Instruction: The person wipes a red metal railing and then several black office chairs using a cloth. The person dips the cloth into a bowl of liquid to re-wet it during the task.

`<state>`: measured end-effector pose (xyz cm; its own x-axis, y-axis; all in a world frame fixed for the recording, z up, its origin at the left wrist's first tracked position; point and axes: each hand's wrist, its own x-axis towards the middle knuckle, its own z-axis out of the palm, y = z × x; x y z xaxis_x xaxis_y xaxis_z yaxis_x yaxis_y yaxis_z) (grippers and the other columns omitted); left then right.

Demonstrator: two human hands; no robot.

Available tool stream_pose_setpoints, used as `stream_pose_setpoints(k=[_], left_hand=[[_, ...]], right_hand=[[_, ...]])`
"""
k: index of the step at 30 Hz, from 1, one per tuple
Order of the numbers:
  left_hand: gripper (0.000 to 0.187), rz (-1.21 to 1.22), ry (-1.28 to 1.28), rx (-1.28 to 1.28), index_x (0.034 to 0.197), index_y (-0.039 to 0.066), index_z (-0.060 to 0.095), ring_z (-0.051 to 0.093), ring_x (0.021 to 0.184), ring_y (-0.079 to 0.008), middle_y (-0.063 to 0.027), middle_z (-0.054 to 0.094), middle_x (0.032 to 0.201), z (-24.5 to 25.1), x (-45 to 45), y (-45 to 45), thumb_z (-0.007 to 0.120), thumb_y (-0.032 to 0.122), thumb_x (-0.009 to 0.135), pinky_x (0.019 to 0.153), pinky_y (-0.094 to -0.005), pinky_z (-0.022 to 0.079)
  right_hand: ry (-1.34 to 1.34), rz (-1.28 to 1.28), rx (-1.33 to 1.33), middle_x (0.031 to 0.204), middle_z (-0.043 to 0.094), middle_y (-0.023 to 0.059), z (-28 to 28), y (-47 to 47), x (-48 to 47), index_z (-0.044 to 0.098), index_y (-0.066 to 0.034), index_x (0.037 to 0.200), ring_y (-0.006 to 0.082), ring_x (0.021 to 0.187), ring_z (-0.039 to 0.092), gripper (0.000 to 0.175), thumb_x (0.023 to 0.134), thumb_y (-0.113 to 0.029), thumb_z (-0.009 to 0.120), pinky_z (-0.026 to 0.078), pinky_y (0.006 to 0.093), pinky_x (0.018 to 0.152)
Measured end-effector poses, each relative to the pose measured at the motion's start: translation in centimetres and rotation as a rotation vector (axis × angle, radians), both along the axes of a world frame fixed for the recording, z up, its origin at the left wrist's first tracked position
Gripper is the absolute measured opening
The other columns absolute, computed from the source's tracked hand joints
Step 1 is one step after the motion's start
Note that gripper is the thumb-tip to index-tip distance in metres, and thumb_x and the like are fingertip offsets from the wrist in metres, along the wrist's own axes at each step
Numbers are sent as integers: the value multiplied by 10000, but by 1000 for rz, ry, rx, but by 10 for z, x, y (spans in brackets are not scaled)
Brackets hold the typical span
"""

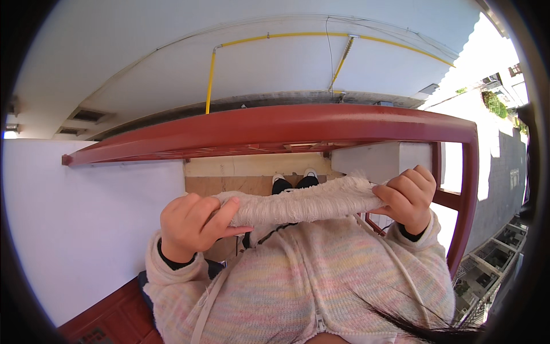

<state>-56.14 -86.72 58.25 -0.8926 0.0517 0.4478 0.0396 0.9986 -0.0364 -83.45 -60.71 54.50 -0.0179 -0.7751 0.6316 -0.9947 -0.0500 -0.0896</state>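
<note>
An off-white knitted fabric piece [300,206], gathered in ridges and fuzzy along its upper edge, is stretched sideways in front of my chest. My left hand [193,221] pinches its left end between thumb and fingers. At the opposite end, my right hand [406,198] grips the fabric with curled fingers. Behind and below it is the pastel knitted zip jacket [335,266] on my body. The underside of the fabric and the fingertips curled behind it are hidden.
A red metal railing [275,127] runs across just beyond my hands and bends down at the right. Beyond it stands a pale wall with a yellow pipe [283,35]. My shoes [310,173] are on the tiled floor [215,185]. A white wall [94,215] is at left.
</note>
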Motion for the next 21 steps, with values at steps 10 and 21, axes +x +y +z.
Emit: stream_pose_setpoints(k=[10,21], left_hand=[[459,77,-246,430,876,99,547,570,604,-254,-59,620,750,-5,10,-14,885,255,607,524,-334,443],[560,163,104,247,1168,89,621,603,910,-283,-96,658,1059,23,-31,-24,880,213,687,741,-384,492]], right_hand=[[-308,59,255,676,518,-23,12,-17,8,726,-165,914,177,614,525,181,733,-163,741,380,326,574],[-124,-325,-38,908,615,32,67,-35,6,712,-108,1056,248,881,567,384,684,-73,797,434,390,807]])
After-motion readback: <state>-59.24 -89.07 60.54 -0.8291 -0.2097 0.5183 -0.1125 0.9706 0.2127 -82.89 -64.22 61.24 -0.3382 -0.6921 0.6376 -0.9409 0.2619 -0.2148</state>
